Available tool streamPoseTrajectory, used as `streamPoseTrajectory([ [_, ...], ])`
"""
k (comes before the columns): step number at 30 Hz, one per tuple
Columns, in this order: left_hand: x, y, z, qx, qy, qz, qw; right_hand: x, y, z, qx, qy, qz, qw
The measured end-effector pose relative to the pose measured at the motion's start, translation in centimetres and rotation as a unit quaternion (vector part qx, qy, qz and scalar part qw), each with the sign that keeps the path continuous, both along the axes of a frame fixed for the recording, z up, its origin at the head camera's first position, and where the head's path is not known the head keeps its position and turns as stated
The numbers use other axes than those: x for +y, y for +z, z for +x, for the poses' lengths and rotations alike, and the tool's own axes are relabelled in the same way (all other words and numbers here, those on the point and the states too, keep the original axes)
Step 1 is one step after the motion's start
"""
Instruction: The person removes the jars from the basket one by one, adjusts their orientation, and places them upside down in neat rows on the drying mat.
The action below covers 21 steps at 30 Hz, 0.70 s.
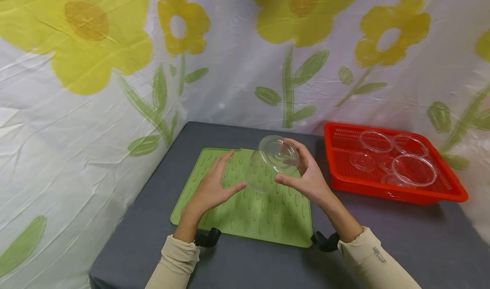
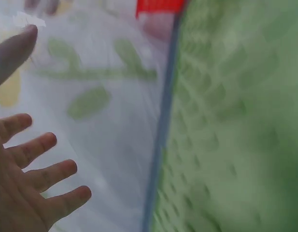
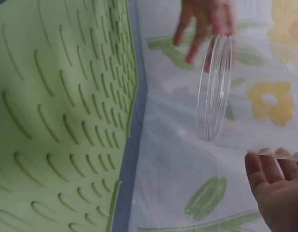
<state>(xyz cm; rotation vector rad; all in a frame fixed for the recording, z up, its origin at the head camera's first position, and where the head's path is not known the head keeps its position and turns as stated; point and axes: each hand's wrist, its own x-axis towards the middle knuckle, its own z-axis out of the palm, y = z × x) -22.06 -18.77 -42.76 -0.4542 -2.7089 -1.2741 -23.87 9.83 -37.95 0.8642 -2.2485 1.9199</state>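
Observation:
A clear, see-through bowl (image 1: 279,154) is held above the green mat (image 1: 245,221), tilted on its side. My right hand (image 1: 308,180) grips it by the narrower base end, thumb on the near side and fingers on the far side. In the right wrist view its ringed rim (image 3: 216,89) faces the left hand, and the right fingers (image 3: 272,169) bend at its other end. My left hand (image 1: 214,187) is spread beside the rim, thumb tip close to it. Seen from the left wrist, the left fingers (image 2: 47,169) are straight and apart.
On the right of the dark grey table (image 1: 153,221) stands a red perforated basket (image 1: 337,182) holding several clear round containers (image 1: 414,170). A white cloth with painted yellow flowers (image 1: 229,97) hangs behind and to the left of the table.

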Motion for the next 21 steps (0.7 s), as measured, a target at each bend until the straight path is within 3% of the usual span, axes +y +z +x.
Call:
streamPoseTrajectory([
  [7,-4.2,-2.2,-0.6,-0.04,0.05,-0.065,0.9958,-1.8,0.1,-1.5,-0.024,-0.019,0.023,0.999],
  [14,-6.1,-3.7,-0.6,-0.061,0.077,-0.168,0.9809,-4.0,-0.1,-3.4,-0.041,-0.028,0.048,0.998],
  [21,-7.0,-4.9,-0.1,-0.157,0.075,-0.195,0.9654,-7.4,-0.3,-5.2,-0.046,-0.03,0.077,0.995],
])
